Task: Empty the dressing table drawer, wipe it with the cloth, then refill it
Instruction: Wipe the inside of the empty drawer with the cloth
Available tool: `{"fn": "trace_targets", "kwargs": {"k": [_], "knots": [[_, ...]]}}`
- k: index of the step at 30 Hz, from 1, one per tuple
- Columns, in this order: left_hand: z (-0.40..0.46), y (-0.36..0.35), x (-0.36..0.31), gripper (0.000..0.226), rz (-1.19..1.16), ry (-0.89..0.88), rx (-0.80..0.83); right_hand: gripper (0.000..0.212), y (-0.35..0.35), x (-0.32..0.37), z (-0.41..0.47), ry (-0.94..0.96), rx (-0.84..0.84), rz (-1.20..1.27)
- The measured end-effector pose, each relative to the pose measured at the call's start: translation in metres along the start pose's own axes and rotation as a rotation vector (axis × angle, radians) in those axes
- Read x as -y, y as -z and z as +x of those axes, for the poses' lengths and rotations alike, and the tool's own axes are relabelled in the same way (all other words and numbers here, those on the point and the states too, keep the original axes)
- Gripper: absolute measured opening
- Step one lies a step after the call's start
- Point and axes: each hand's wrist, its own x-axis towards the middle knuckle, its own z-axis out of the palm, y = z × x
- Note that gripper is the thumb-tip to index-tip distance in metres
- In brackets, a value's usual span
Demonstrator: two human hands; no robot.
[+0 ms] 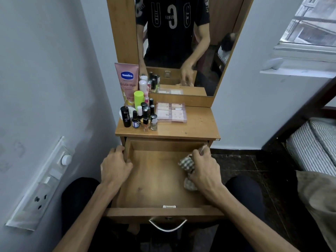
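Observation:
The wooden drawer (154, 179) of the dressing table stands pulled out toward me, its inside bare. My left hand (116, 164) grips the drawer's left wall near the back. My right hand (203, 168) holds a checked cloth (186, 163) against the right side of the drawer floor. On the table top (196, 128) stand several small bottles (143, 115), a pink Vaseline tube (127, 82), a green-capped tube (138, 98) and a clear compartment box (171, 112).
A mirror (178, 42) rises behind the table top. A white wall with a switch panel (45, 180) is close on the left. A striped mattress (314, 144) on a dark bed frame lies to the right, and my knees flank the drawer front with its metal handle (168, 225).

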Motion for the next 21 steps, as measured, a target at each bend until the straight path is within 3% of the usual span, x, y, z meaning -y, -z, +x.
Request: {"fn": "trace_targets", "kwargs": {"k": [4, 8, 15, 21], "knots": [[-0.001, -0.002, 0.000, 0.046, -0.010, 0.003, -0.008, 0.050, -0.005, 0.003, 0.021, 0.012, -0.155, 0.110], [-0.001, -0.001, 0.000, 0.044, -0.005, 0.010, 0.000, 0.059, -0.033, 0.012, 0.034, -0.065, -0.127, 0.169], [0.001, -0.002, 0.001, 0.041, -0.033, 0.013, -0.001, 0.066, -0.048, 0.046, 0.044, -0.276, -0.067, 0.702], [-0.001, 0.002, -0.001, 0.045, -0.052, 0.032, 0.015, 0.043, -0.055, 0.098, 0.039, -0.073, 0.081, 0.999]]}}
